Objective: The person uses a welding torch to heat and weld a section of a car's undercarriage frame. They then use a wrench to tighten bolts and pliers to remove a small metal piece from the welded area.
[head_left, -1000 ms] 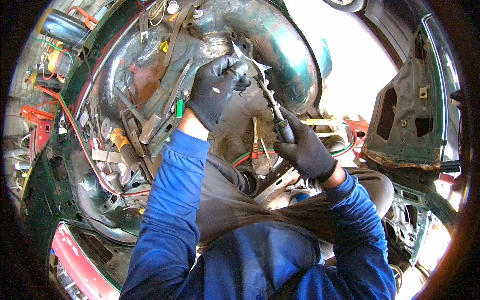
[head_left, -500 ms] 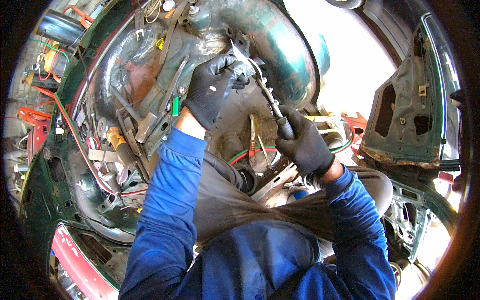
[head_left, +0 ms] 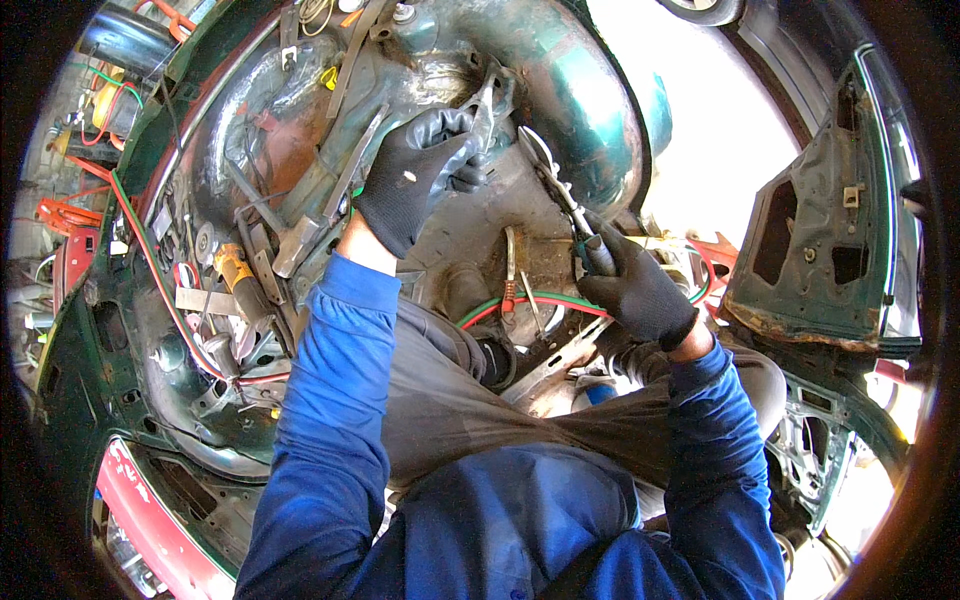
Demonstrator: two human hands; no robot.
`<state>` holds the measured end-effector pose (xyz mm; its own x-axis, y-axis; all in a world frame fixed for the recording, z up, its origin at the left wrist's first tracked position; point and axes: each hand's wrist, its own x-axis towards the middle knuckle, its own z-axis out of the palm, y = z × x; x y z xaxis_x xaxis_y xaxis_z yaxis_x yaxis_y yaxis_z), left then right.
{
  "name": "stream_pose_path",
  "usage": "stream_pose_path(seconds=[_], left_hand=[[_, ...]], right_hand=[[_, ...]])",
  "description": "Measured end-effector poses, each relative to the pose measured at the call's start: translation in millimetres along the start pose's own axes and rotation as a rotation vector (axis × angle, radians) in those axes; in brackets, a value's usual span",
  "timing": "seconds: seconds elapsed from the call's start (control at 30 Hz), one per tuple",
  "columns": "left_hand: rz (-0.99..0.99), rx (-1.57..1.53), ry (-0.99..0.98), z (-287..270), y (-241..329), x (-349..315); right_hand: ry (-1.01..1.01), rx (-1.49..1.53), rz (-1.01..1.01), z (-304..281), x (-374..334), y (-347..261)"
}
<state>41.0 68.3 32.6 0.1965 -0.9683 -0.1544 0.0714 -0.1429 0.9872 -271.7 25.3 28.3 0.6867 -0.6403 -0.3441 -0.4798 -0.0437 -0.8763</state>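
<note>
My left hand (head_left: 418,182), in a black glove, is closed on a small piece of grey sheet metal (head_left: 485,118) that sticks up past the fingertips. To the right, my gloved right hand (head_left: 638,283) grips the dark handles of a pair of metal snips (head_left: 560,188). Their jaws point up and to the left, toward the metal piece, with a gap between the two. My fingers partly cover the handles. Both hands are over the bare floor panel (head_left: 490,215) of a car body.
A hammer (head_left: 296,248), a yellow-and-black angle grinder (head_left: 232,268) and several metal strips lie at the left. Red and green hoses (head_left: 540,297) cross in front of my legs. A rounded green wheel arch (head_left: 590,110) rises at the far right, and a stripped door (head_left: 805,235) stands beyond it.
The snips have come away from the sheet metal, moving right and slightly nearer with my right hand. My left hand has shifted a little left, still holding the metal piece, which is now turned more upright.
</note>
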Motion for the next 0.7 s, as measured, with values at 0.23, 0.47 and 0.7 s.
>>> stream_pose_path(seconds=[0.23,0.47,0.7], left_hand=[[0.013,0.059,-0.034,0.7,-2.9,2.6],[0.019,0.129,-0.055,2.1,-8.0,6.8],[0.011,0.167,-0.083,9.8,-9.5,0.1]], right_hand=[[-0.039,0.056,0.002,4.0,2.0,-8.1],[-0.033,-0.053,-0.021,1.7,3.6,0.1],[-0.042,0.039,-0.013,5.8,-3.8,2.4]])
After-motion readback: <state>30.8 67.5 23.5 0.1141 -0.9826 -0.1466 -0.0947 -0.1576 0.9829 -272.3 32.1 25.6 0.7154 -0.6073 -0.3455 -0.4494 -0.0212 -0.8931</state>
